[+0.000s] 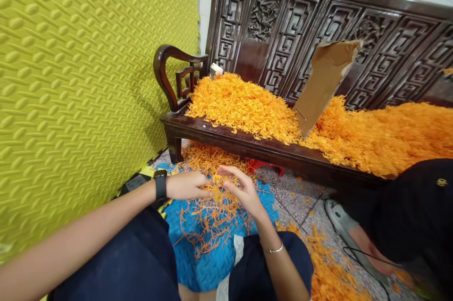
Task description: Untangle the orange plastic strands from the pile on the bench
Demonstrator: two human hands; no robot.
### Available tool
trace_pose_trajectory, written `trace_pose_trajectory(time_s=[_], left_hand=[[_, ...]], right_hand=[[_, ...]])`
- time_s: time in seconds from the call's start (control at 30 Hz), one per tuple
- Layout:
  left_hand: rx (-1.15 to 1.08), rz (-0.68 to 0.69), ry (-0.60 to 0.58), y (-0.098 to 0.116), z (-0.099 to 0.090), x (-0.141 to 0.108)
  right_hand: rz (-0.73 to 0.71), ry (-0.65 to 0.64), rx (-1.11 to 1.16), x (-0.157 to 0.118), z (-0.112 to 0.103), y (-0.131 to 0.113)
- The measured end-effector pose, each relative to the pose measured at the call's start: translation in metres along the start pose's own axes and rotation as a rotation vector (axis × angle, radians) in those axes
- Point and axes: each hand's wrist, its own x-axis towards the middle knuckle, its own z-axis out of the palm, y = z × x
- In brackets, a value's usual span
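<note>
My left hand [187, 185], with a black watch on its wrist, hangs over a heap of thin, branching orange plastic strands [212, 223]. Its thumb and fingers point right and are apart. Facing it is my right hand [245, 193], whose fingers and thumb are curved with a gap between them. Orange bits show between the two hands; I see none gripped. Under the strands lies a blue textured mat [191, 270], between my legs. Small spidery orange plastic pieces [244, 103] are piled on the dark carved wooden bench [219, 133] ahead.
A cardboard sheet [323, 84] stands upright in the bench pile. Yellow padding [88, 55] covers the left wall. At right, a person in a dark cap [417, 211] leans in, beside more orange pieces on the floor [325, 263]. A red plastic object [264, 165] sits below the bench.
</note>
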Motion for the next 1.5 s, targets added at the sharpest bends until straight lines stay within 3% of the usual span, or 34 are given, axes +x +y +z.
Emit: trace_pose_trajectory(time_s=[0.1, 0.17, 0.23, 0.3, 0.43, 0.5, 0.57, 0.6, 0.67, 0.73, 0.8, 0.83, 0.9, 0.97, 1.03, 1.1, 1.17, 1.27, 1.33, 1.4, 1.5], left_hand=[[-0.021, -0.011, -0.056, -0.005, 0.000, 0.000], [-0.052, -0.025, -0.056, -0.005, -0.001, 0.001], [-0.129, -0.020, -0.006, -0.002, -0.001, 0.003], [-0.204, 0.022, 0.018, 0.005, 0.001, 0.003], [-0.126, 0.069, -0.156, 0.010, 0.008, -0.004], [-0.067, 0.010, -0.137, 0.003, 0.009, -0.009], [-0.077, -0.028, -0.074, -0.009, 0.008, -0.011], [-0.096, -0.036, -0.051, -0.014, 0.006, -0.012], [-0.128, -0.054, -0.011, -0.022, 0.001, -0.011], [-0.144, -0.062, 0.007, -0.025, -0.003, -0.010], [-0.158, -0.048, 0.006, -0.025, -0.005, -0.008], [-0.162, -0.043, 0.006, -0.025, -0.005, -0.008], [-0.166, -0.041, 0.024, -0.026, -0.004, -0.007], [-0.191, -0.042, 0.033, -0.030, -0.004, -0.006], [-0.229, -0.047, 0.027, -0.033, -0.004, -0.005], [-0.247, -0.050, 0.018, -0.034, -0.005, -0.003], [-0.229, -0.048, 0.022, -0.031, -0.007, -0.001], [-0.194, -0.050, 0.027, -0.025, -0.007, 0.000], [-0.181, -0.047, 0.025, -0.024, -0.007, 0.000], [-0.176, -0.039, 0.028, -0.026, -0.006, -0.002], [-0.184, -0.044, 0.037, -0.031, -0.005, -0.006]], right_hand=[[-0.024, -0.074, -0.153, 0.009, 0.007, -0.005], [-0.011, 0.019, -0.189, 0.013, 0.011, 0.001], [0.022, 0.210, -0.162, 0.014, 0.009, 0.007], [0.011, 0.470, -0.129, 0.016, -0.007, 0.007], [-0.176, 1.075, -0.045, 0.010, -0.078, -0.017], [-0.274, 1.221, -0.052, -0.002, -0.111, -0.029], [-0.242, 1.154, -0.115, -0.022, -0.119, -0.027], [-0.152, 1.035, -0.136, -0.035, -0.111, -0.018], [0.149, 0.669, -0.103, -0.066, -0.075, 0.013], [0.471, 0.228, 0.081, -0.095, -0.026, 0.050], [0.549, 0.061, 0.140, -0.111, 0.011, 0.076], [0.552, 0.025, 0.160, -0.109, 0.017, 0.080], [0.503, 0.050, 0.173, -0.084, 0.001, 0.071], [0.403, 0.150, 0.205, -0.037, -0.045, 0.042], [0.161, 0.318, 0.321, 0.013, -0.093, 0.011], [-0.027, 0.359, 0.421, 0.045, -0.118, -0.004], [0.032, 0.296, 0.488, 0.047, -0.107, 0.007], [0.406, 0.134, 0.474, 0.008, -0.051, 0.059], [0.564, 0.006, 0.435, -0.026, -0.013, 0.094], [0.618, -0.064, 0.433, -0.050, 0.012, 0.115], [0.601, -0.047, 0.450, -0.059, 0.022, 0.117]])
